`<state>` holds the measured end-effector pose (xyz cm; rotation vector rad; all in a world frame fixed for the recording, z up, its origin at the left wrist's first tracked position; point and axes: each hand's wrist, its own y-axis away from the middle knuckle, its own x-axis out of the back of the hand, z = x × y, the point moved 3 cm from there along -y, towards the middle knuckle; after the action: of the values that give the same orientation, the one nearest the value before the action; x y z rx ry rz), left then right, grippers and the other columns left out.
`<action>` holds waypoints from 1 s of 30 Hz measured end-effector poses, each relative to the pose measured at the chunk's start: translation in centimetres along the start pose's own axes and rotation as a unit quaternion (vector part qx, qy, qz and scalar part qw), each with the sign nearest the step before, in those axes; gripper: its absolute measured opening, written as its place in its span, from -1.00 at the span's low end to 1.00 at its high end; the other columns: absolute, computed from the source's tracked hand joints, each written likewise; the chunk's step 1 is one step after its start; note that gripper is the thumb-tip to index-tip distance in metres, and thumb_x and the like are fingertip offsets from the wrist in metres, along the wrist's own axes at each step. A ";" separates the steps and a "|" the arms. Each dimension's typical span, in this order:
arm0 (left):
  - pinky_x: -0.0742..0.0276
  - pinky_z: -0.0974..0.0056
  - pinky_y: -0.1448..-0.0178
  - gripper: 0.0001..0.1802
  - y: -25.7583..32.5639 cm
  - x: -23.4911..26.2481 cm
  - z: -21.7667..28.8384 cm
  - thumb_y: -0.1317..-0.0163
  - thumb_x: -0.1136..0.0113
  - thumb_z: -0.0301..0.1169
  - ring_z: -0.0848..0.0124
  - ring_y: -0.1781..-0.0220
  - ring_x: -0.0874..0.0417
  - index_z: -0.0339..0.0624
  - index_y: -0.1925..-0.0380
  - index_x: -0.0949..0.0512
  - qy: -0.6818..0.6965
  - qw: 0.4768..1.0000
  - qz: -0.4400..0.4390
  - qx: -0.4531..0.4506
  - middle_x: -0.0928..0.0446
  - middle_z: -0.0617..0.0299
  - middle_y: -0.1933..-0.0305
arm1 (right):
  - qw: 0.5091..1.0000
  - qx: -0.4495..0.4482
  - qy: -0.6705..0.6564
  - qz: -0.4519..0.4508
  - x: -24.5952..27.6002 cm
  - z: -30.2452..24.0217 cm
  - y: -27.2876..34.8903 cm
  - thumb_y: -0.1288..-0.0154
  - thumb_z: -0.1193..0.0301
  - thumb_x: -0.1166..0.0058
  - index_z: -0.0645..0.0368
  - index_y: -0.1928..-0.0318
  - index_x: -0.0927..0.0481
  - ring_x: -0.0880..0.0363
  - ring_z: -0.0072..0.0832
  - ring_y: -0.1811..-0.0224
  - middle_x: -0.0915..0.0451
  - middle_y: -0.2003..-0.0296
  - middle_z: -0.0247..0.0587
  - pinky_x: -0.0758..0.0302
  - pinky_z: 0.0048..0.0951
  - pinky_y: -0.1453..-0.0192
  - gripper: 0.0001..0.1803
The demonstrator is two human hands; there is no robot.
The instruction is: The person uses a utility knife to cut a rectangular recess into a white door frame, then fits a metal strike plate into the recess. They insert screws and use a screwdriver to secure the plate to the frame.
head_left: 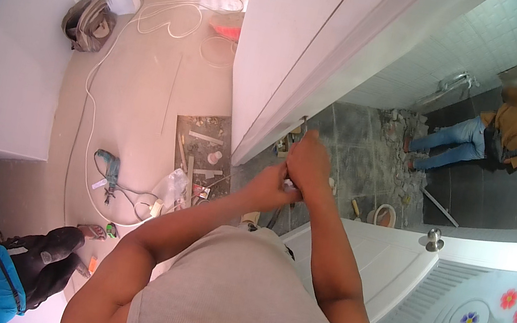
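Both of my hands are closed and close together in front of the white door frame [328, 80]. My right hand [309, 160] is wrapped round a thin metal tool [304, 127], whose end reaches the frame's edge; its exact kind does not show. Just below it, my left hand [271, 188] is closed too, against the right wrist. A small whitish piece [290, 184] shows between the hands, too hidden to name.
A white door [386, 263] with a round knob [434, 239] stands at the right. Beyond the frame, a person [484, 136] stands near rubble [403, 166]. Another person [12, 263] is at lower left. Cables [91, 97], a drill-like tool [106, 169] and a backpack [91, 25] lie left.
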<state>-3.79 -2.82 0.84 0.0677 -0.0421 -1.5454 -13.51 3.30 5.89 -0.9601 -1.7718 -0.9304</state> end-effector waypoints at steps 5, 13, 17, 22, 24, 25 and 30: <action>-0.47 0.12 -0.32 -0.33 0.0 -0.1 -0.3 -0.14 -0.46 -0.29 0.24 -0.19 -0.64 -0.36 -0.20 -0.44 0.003 0.999 0.005 0.035 -0.65 -0.03 -0.11 | 0.999 0.020 -0.021 0.015 -0.7 0.4 -0.1 -0.43 0.33 0.00 0.37 0.09 -0.39 -0.68 0.24 0.18 -0.66 0.28 0.35 -0.58 0.14 0.04 -0.70; -0.47 0.12 -0.32 -0.36 -0.1 -0.3 -0.7 -0.15 -0.44 -0.34 0.25 -0.20 -0.63 -0.37 -0.19 -0.44 0.011 1.000 0.018 0.007 -0.64 -0.03 -0.12 | 1.000 0.014 -0.012 0.005 -0.6 0.3 -0.3 -0.43 0.33 0.01 0.40 0.08 -0.37 -0.68 0.26 0.15 -0.67 0.25 0.36 -0.59 0.13 0.02 -0.69; -0.46 0.12 -0.34 -0.36 -0.1 -0.4 -0.3 -0.16 -0.43 -0.35 0.24 -0.22 -0.62 -0.36 -0.21 -0.43 0.002 0.998 0.002 0.061 -0.62 -0.03 -0.17 | 1.000 0.020 -0.006 0.011 -0.9 0.8 -0.8 -0.42 0.34 0.02 0.40 0.08 -0.37 -0.68 0.29 0.15 -0.66 0.24 0.40 -0.59 0.14 0.02 -0.68; -0.52 0.11 -0.22 -0.34 -0.2 -1.0 -1.3 -0.09 -0.47 -0.29 0.17 -0.12 -0.69 -0.36 -0.15 -0.46 0.004 0.999 0.048 0.003 -0.66 -0.05 -0.07 | 0.999 0.040 -0.010 0.010 -0.9 1.0 -0.7 -0.43 0.34 0.04 0.42 0.08 -0.36 -0.67 0.30 0.14 -0.66 0.23 0.41 -0.60 0.15 0.04 -0.68; -0.55 0.11 -0.17 -0.33 -0.2 -1.0 -1.4 -0.06 -0.49 -0.26 0.12 -0.07 -0.72 -0.37 -0.12 -0.48 -0.013 0.998 0.060 -0.008 -0.69 -0.06 -0.01 | 0.999 0.039 -0.019 0.004 -1.0 1.1 -0.9 -0.43 0.34 0.04 0.42 0.08 -0.36 -0.67 0.31 0.14 -0.66 0.22 0.43 -0.59 0.16 0.03 -0.68; -0.55 0.11 -0.17 -0.33 -0.3 -0.7 -1.0 -0.06 -0.49 -0.26 0.12 -0.08 -0.72 -0.37 -0.13 -0.48 -0.031 0.998 0.059 -0.005 -0.69 -0.06 -0.01 | 0.999 0.035 -0.031 -0.004 -0.9 1.0 -1.0 -0.43 0.34 0.04 0.42 0.07 -0.37 -0.67 0.31 0.13 -0.65 0.21 0.44 -0.59 0.16 0.02 -0.68; -0.53 0.11 -0.17 -0.33 -0.1 -0.8 -0.6 -0.07 -0.49 -0.24 0.13 -0.08 -0.71 -0.36 -0.12 -0.48 -0.052 0.997 0.063 0.003 -0.68 -0.04 -0.02 | 0.998 0.019 -0.059 -0.004 -0.6 0.8 -0.7 -0.42 0.36 0.07 0.43 0.03 -0.40 -0.66 0.30 0.08 -0.65 0.16 0.45 -0.57 0.16 -0.04 -0.68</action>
<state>-3.88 -2.02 0.25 -0.0098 -0.1317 -1.4219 -14.22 3.57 4.99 -1.0023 -1.8873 -0.8580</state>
